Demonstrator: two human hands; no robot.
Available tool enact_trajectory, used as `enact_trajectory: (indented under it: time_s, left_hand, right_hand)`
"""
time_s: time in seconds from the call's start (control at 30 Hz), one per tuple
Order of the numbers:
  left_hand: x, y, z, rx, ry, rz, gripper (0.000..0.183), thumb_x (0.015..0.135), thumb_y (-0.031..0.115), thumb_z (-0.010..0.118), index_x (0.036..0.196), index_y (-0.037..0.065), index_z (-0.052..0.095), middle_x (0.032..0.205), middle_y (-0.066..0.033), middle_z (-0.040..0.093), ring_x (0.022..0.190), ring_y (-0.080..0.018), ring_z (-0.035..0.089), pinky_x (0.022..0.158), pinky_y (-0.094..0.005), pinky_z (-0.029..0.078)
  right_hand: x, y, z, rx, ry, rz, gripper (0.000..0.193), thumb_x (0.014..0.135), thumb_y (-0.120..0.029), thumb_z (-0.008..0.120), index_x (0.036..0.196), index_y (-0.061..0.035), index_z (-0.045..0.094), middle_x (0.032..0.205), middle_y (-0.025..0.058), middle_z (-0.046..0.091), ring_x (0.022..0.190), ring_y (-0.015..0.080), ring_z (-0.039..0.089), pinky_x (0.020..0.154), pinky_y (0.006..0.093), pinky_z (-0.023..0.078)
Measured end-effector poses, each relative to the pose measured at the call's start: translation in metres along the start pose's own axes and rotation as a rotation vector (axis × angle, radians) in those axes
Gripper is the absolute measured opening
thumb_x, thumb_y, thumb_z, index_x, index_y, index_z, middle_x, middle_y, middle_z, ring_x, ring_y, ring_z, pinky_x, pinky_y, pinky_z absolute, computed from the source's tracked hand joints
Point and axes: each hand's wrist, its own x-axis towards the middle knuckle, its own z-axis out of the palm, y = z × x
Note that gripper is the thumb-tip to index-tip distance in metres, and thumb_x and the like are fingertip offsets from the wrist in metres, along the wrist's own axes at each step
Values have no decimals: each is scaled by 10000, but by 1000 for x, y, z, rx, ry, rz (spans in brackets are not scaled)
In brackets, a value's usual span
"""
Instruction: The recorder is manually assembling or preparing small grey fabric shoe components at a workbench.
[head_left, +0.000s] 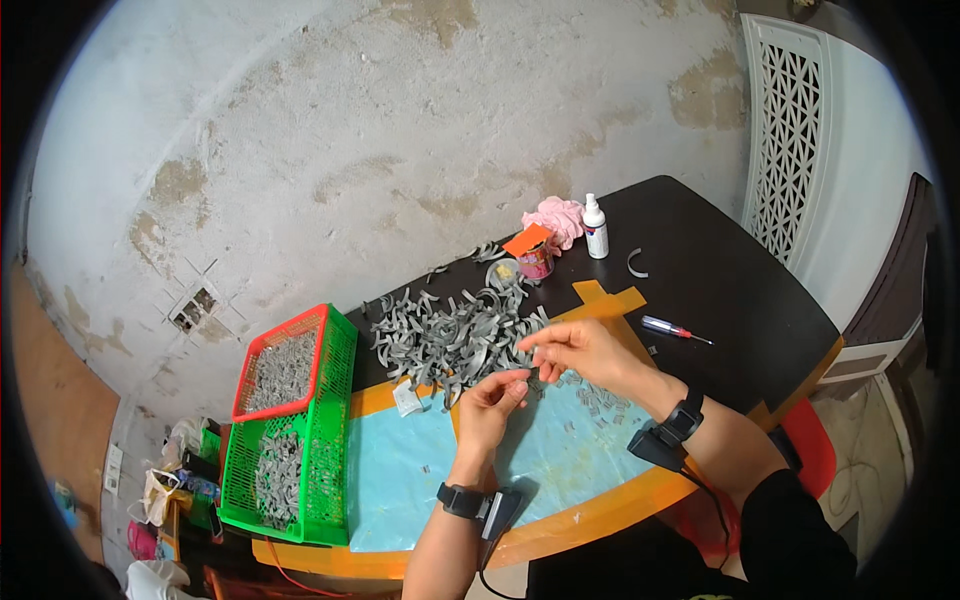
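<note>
My left hand is above the blue sheet, thumb and fingers pressed together in a pinch. Whatever sits between its fingertips is too small to name. Just up and to the right, my right hand has its fingers bent and drawn together, tips pointing left; any piece in them cannot be made out. The hands are close but apart. Beyond them spreads a heap of grey curved strips. Small grey pieces lie scattered on the sheet beside my right wrist.
At left, a green basket with a red-rimmed basket in it holds many grey pieces. Along the back stand a tin, pink cloth and white spray bottle. A screwdriver lies at right; a white packet lies near the heap.
</note>
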Motion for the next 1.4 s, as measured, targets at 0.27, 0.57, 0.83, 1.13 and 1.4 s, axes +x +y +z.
enact_trajectory:
  time_s: [0.27,0.57,0.83,1.13,1.4]
  left_hand:
    - [-8,23,10,-660,84,-148,136,893,36,607,1025,12,626,932,-88,673,804,-142,643,715,-241,527]
    - [-12,14,14,-726,78,-55,178,888,19,606,1063,39,626,891,-61,661,806,-142,629,727,-241,523]
    - [-16,15,14,-525,86,88,189,865,-5,630,1053,5,617,868,-80,665,768,-154,636,704,-254,526]
    - [-19,20,16,-501,58,163,195,855,6,648,1048,2,618,889,-95,669,779,-162,639,700,-251,520]
    - [-21,27,18,-355,69,163,197,834,-9,671,1029,-17,646,870,-73,671,768,-137,638,712,-233,509]
  right_hand:
    - [-1,2,-1,57,-81,20,100,901,-65,593,971,2,619,886,55,647,720,101,606,646,235,503]
    - [-1,0,-1,4,-132,82,119,871,-75,642,961,2,645,824,33,642,683,85,581,593,212,466]
    - [-4,-3,-2,232,-231,163,129,863,-93,657,945,-7,609,831,43,635,684,97,574,609,222,449]
    - [-6,-10,-2,328,-268,216,156,844,-119,680,934,-15,606,820,32,613,684,97,554,622,228,438]
    - [-7,-12,-5,293,-317,221,141,832,-108,687,905,-10,616,776,28,617,670,99,562,619,225,439]
